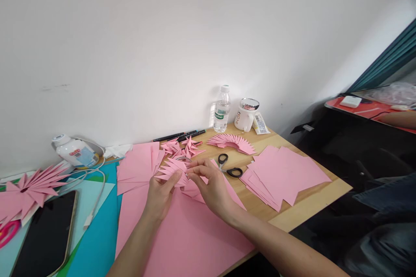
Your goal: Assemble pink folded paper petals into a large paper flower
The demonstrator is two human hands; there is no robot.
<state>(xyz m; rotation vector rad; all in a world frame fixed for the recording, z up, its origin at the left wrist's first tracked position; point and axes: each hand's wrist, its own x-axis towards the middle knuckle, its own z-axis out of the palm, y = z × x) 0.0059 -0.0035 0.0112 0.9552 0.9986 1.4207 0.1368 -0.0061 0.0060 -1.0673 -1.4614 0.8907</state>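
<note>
My left hand (161,192) pinches a chain of folded pink paper pieces (173,172) with pointed ends, held above the large pink sheet (198,236). At the right end of that chain my right hand (210,186) is closed, thumb and forefinger together on its edge; the exact bit between those fingertips is hidden. Just behind the hands lie loose folded pink pieces (182,147). A curved fan of folded pink paper (231,142) rests further back on the wooden table. Black-handled scissors (234,172) lie right of my right hand.
Pink sheets (286,173) are spread at the right, with more (139,164) at the left. Pens (182,135), a water bottle (222,110) and a white mug (246,116) line the wall. A phone (48,233), cable, white bottle (75,151) and pink paper star (29,190) occupy the left.
</note>
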